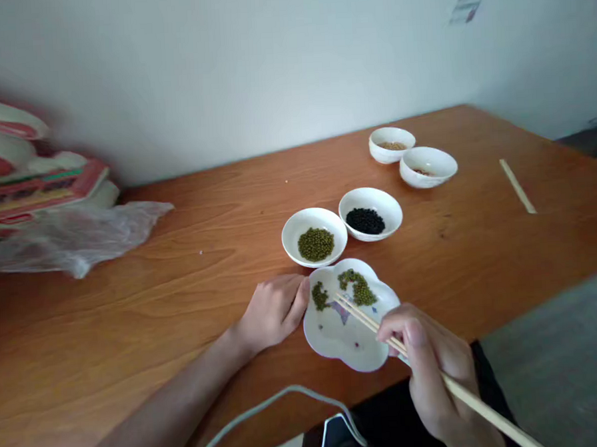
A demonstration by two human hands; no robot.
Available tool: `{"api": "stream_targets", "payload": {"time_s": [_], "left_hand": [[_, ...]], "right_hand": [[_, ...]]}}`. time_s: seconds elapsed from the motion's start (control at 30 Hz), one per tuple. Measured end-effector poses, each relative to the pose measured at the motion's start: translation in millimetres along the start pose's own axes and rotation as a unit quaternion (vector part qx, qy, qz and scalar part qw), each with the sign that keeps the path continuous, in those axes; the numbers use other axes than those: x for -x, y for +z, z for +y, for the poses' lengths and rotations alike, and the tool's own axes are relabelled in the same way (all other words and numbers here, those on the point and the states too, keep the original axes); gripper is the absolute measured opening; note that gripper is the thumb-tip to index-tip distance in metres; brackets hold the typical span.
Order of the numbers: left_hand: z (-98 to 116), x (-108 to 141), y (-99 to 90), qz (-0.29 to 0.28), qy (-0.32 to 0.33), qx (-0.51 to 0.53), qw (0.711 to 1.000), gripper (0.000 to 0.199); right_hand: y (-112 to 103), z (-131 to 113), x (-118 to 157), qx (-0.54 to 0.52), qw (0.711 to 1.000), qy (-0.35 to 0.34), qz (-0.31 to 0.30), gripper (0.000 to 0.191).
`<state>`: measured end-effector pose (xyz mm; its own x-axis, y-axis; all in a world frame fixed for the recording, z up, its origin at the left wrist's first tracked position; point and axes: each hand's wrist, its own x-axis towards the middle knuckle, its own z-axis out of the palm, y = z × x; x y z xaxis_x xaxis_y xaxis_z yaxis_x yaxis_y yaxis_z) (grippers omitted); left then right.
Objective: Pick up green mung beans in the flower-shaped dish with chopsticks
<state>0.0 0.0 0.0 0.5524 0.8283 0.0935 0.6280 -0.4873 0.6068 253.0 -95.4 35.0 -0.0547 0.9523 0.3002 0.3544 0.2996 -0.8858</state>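
In the head view, my right hand (430, 363) grips a pair of wooden chopsticks (363, 319). Their tips are close together over the middle of a white flower-shaped plate (329, 335), and I see no bean between them. Green mung beans (363, 293) lie on the plate in a curved pile, with a smaller pile (319, 296) at its left. My left hand (273, 311) rests at the plate's left rim, fingers curled and thumb against the edge. Just behind the plate stands a white bowl (292, 234) of mung beans, beside a bowl (394, 208) of black beans.
Two more white bowls, one with pale grains (393, 145) and one with reddish contents (424, 171), stand farther back. A chopstick wrapper-like strip (517, 185) lies at right. Bags (36, 177) and clear plastic (93, 234) occupy the left. A cable (287, 389) loops in front.
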Motion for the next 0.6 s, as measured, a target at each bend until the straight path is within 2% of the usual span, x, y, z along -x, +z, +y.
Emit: {"api": "stream_targets", "payload": {"time_s": [0.17, 0.4, 0.6], "left_hand": [[0.9, 0.0, 0.4, -0.004, 0.002, 0.008, 1.000, 0.038], [0.8, -0.4, -0.2, -0.008, 0.001, 0.008, 1.000, 0.037], [-0.5, 1.4, 1.1, -0.006, -0.002, 0.004, 1.000, 0.037]], "right_hand": [[4.1, -5.2, -0.9, -0.006, 0.998, 0.032, 0.060, 0.036], [4.6, -6.9, -3.5, 0.011, 0.996, 0.050, 0.067, 0.037], [-0.1, -8.3, -2.3, 0.010, 0.990, 0.064, 0.125, 0.041]]}}
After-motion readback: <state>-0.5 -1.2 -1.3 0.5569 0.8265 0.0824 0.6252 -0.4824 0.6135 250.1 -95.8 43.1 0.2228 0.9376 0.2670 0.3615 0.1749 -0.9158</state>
